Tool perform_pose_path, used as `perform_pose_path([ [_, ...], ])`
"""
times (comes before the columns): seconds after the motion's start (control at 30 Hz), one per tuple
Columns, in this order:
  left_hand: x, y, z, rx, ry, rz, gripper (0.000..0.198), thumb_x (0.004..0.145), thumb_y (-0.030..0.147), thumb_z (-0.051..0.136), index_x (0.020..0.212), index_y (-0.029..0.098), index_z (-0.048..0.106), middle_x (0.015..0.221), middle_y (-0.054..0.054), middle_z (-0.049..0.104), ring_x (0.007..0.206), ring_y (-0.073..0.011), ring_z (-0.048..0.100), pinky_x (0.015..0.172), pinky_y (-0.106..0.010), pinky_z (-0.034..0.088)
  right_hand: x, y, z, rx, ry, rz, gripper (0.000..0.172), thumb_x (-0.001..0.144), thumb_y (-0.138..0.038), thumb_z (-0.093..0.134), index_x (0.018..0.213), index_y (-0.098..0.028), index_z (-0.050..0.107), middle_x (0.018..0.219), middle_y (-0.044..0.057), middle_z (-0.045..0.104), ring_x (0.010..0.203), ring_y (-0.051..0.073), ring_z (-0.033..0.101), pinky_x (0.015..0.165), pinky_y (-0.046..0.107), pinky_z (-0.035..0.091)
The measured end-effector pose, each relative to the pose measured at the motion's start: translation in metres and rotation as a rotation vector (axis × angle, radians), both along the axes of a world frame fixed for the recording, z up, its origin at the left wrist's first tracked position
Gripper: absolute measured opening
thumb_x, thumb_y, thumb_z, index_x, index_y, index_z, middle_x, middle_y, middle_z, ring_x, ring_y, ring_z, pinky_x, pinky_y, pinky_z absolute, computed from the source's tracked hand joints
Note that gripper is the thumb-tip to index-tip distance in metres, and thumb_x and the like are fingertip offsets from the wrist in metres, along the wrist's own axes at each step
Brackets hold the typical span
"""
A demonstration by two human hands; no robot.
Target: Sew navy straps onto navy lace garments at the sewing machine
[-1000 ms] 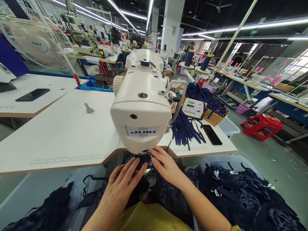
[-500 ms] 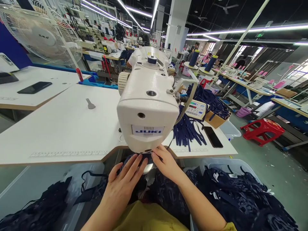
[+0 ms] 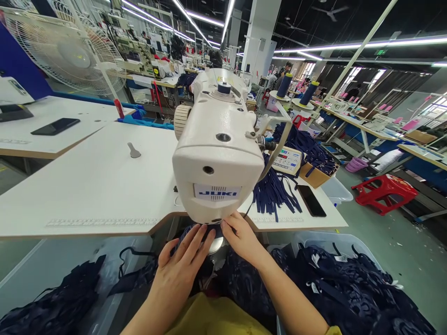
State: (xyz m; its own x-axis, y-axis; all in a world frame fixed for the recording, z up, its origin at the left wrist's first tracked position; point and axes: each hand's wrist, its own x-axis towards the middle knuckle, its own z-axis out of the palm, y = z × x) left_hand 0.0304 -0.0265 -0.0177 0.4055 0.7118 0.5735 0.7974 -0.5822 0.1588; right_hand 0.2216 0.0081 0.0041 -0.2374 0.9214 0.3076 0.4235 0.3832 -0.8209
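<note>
A white JUKI sewing machine [image 3: 217,139] stands on the white table [image 3: 94,186] straight ahead of me. Under its head lies a piece of dark navy lace fabric [image 3: 240,279]. My left hand [image 3: 179,270] lies flat on the fabric with its fingers stretched toward the needle area. My right hand [image 3: 240,235] presses on the fabric just right of the needle, fingers together and extended. The needle itself is hidden by the machine head.
Navy straps [image 3: 274,190], a black phone [image 3: 312,201] and a control panel [image 3: 288,160] lie right of the machine. Clear bins of navy garments sit at right [image 3: 349,284] and left [image 3: 59,302]. A fan [image 3: 70,51], another phone [image 3: 55,126], a red stool [image 3: 384,186].
My view has shifted slightly, so the machine sits a little further right. Both hands stay flat on the fabric under the machine head, edged slightly forward.
</note>
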Motion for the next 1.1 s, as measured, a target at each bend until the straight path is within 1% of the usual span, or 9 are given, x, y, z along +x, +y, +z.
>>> perform_pose_path([
  [0.13, 0.002, 0.001, 0.002, 0.021, 0.007, -0.008, 0.058, 0.094, 0.006, 0.03, 0.143, 0.036, 0.031, 0.139, -0.001, 0.052, 0.12, -0.0196, 0.056, 0.1, -0.039, 0.025, 0.0, 0.0, -0.002, -0.016, 0.01, -0.01, 0.026, 0.095, -0.019, 0.04, 0.091, -0.023, 0.065, 0.122, 0.005, 0.056, 0.123, 0.02, 0.05, 0.105, 0.035, 0.04],
  [0.3, 0.001, 0.003, -0.004, 0.025, 0.0, -0.004, 0.054, 0.095, 0.009, 0.031, 0.143, 0.035, 0.032, 0.14, -0.001, 0.052, 0.12, -0.0193, 0.055, 0.101, -0.038, 0.024, -0.001, 0.001, -0.003, -0.019, 0.004, -0.022, 0.025, 0.095, -0.02, 0.041, 0.088, -0.023, 0.064, 0.108, 0.006, 0.057, 0.12, 0.02, 0.051, 0.103, 0.035, 0.042],
  [0.47, -0.001, 0.002, -0.01, 0.047, -0.028, 0.0, 0.05, 0.097, 0.015, 0.03, 0.142, 0.035, 0.034, 0.137, -0.002, 0.055, 0.12, -0.0184, 0.055, 0.104, -0.037, 0.023, -0.003, 0.0, -0.002, -0.027, 0.009, -0.021, 0.025, 0.095, -0.02, 0.04, 0.087, -0.023, 0.063, 0.111, 0.007, 0.057, 0.117, 0.02, 0.052, 0.101, 0.036, 0.043],
  [0.6, -0.002, 0.003, -0.012, 0.055, -0.045, -0.002, 0.047, 0.097, 0.018, 0.031, 0.14, 0.033, 0.039, 0.136, -0.002, 0.056, 0.121, -0.0195, 0.054, 0.104, -0.037, 0.023, -0.006, 0.0, -0.002, -0.007, 0.032, -0.023, 0.025, 0.096, -0.02, 0.039, 0.084, -0.023, 0.061, 0.103, 0.007, 0.056, 0.116, 0.02, 0.051, 0.1, 0.036, 0.043],
  [0.73, -0.006, 0.006, -0.012, 0.052, -0.075, -0.019, 0.047, 0.095, 0.013, 0.03, 0.136, 0.03, 0.046, 0.136, -0.004, 0.056, 0.123, -0.0193, 0.052, 0.105, -0.037, 0.024, -0.008, 0.001, -0.002, 0.0, 0.042, -0.017, 0.025, 0.096, -0.019, 0.037, 0.087, -0.023, 0.06, 0.094, 0.005, 0.054, 0.114, 0.02, 0.051, 0.1, 0.036, 0.043],
  [0.87, -0.011, 0.006, -0.01, 0.02, -0.072, -0.067, 0.049, 0.092, 0.009, 0.036, 0.134, 0.032, 0.047, 0.136, -0.004, 0.054, 0.126, -0.0183, 0.048, 0.106, -0.035, 0.028, -0.009, 0.001, -0.003, 0.01, 0.053, -0.016, 0.027, 0.097, -0.019, 0.036, 0.101, -0.024, 0.063, 0.1, 0.006, 0.055, 0.113, 0.019, 0.051, 0.099, 0.036, 0.042],
  [0.97, -0.012, 0.006, -0.015, -0.102, -0.254, -0.092, 0.048, 0.09, 0.008, 0.038, 0.131, 0.031, 0.048, 0.144, -0.008, 0.042, 0.131, -0.0202, 0.042, 0.102, -0.035, 0.038, -0.008, 0.001, -0.003, 0.018, 0.05, -0.02, 0.03, 0.098, -0.021, 0.035, 0.11, -0.024, 0.062, 0.103, 0.007, 0.056, 0.111, 0.02, 0.051, 0.098, 0.036, 0.043],
  [1.03, -0.013, 0.012, -0.023, -0.208, -0.46, -0.092, 0.046, 0.092, 0.012, 0.035, 0.135, 0.026, 0.038, 0.147, -0.013, 0.033, 0.134, -0.0218, 0.039, 0.099, -0.038, 0.045, -0.007, 0.0, -0.003, 0.018, 0.042, -0.029, 0.03, 0.098, -0.022, 0.035, 0.114, -0.024, 0.06, 0.105, 0.007, 0.057, 0.109, 0.02, 0.052, 0.097, 0.036, 0.043],
  [1.1, -0.014, 0.022, -0.033, -0.266, -0.58, -0.092, 0.046, 0.095, 0.015, 0.027, 0.14, 0.022, 0.024, 0.144, -0.017, 0.035, 0.132, -0.0207, 0.043, 0.096, -0.038, 0.049, -0.006, -0.001, -0.003, 0.01, 0.047, -0.066, 0.029, 0.096, -0.023, 0.039, 0.118, -0.024, 0.057, 0.108, 0.008, 0.056, 0.105, 0.021, 0.053, 0.093, 0.036, 0.045],
])
